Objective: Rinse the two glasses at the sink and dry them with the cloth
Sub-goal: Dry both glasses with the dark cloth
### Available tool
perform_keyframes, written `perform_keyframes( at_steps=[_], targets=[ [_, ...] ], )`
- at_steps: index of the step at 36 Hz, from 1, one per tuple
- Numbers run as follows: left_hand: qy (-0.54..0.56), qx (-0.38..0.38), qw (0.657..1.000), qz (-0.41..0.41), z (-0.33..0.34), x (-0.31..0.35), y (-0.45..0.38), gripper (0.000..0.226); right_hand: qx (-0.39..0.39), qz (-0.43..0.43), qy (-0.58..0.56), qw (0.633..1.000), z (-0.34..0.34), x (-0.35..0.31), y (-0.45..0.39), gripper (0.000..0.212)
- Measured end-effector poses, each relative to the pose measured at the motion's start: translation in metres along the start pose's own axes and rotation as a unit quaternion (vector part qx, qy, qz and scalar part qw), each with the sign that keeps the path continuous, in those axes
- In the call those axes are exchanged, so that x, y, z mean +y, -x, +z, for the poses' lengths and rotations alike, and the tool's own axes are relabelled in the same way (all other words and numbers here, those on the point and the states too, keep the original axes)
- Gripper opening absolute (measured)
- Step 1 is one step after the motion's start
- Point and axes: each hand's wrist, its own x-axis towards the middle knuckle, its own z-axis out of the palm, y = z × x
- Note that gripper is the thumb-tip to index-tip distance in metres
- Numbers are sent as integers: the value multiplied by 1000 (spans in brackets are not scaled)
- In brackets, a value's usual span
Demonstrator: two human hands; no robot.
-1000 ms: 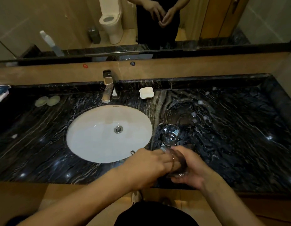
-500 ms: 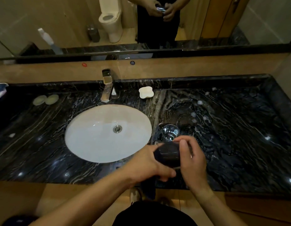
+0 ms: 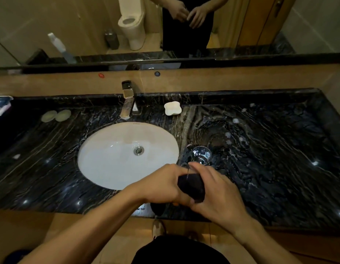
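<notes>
Hands meet over the front edge of the black marble counter: the left hand is curled round a dark cloth stuffed into a glass, only a thin arc of rim showing, while the right hand wraps that glass from the other side. Just beyond them the second glass stands on the counter, right of the white oval sink. Farther back are the faucet and a white soap dish.
</notes>
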Motion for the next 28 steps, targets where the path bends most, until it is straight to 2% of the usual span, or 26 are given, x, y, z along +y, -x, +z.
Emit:
perform_keyframes(
  at_steps=[6, 9, 11, 14, 16, 18, 22, 25, 28],
  targets=[
    [-65, -55, 996, 11, -17, 5, 10, 31, -116, 46, -155, 980, -19, 11, -4, 88],
    [-64, -34, 997, 7, -37, 6, 20, 32, -159, 70, -241, 955, -19, 22, -2, 91],
    [-58, 11, 998, 9, -48, 2, 25, 29, -165, 109, -351, 915, -17, 28, 2, 94],
    [3, 160, 987, 24, -42, -5, 28, 42, -123, 169, -517, 830, -7, 31, 5, 88],
    [53, 282, 957, 44, -21, -7, 27, 55, -86, 188, -604, 769, -2, 27, 5, 81],
    [24, 373, 924, 80, 7, -10, 20, 56, -68, 192, -677, 707, 1, 21, 0, 77],
    [-77, 416, 892, 158, 61, -18, 4, 60, -49, 215, -774, 593, 8, 8, -13, 93],
    [-101, 419, 881, 197, 89, -18, 4, 62, -30, 274, -760, 588, 14, 6, -20, 84],
    [-162, 432, 857, 229, 104, -26, 5, 58, 24, 311, -755, 577, 21, 4, -24, 93]
  ],
)
